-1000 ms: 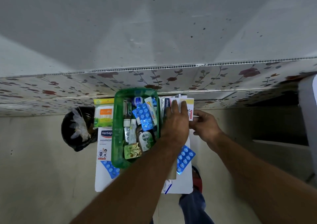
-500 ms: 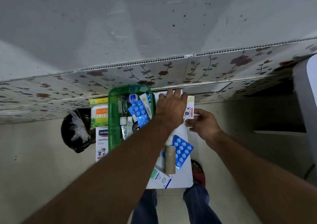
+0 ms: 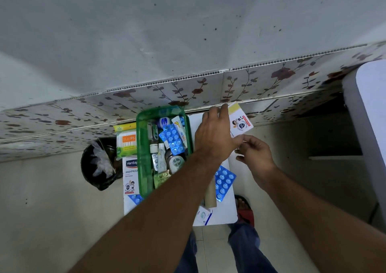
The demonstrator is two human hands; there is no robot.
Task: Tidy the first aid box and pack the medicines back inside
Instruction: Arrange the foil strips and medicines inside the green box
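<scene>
Left hand lifts a white carton beside the green first aid box

The left hand point(image 3: 215, 135) grips a white carton point(image 3: 240, 122) with a yellow edge, tilted, while the right hand point(image 3: 255, 157) sits just below it, fingers loosely curled, touching the carton's lower corner. The green box point(image 3: 144, 168), left of the left hand, holds a blue blister strip point(image 3: 172, 139) and a Dettol bottle point(image 3: 176, 163). Under the right forearm lie another blister pack point(image 3: 224, 182) and a cardboard tube point(image 3: 210, 195)

Grey speckled wall point(image 3: 167, 32) rising above floral-patterned tiles point(image 3: 261, 82); beige floor point(image 3: 52, 220) lying below; white furniture edge point(image 3: 369, 116) showing at right.
</scene>
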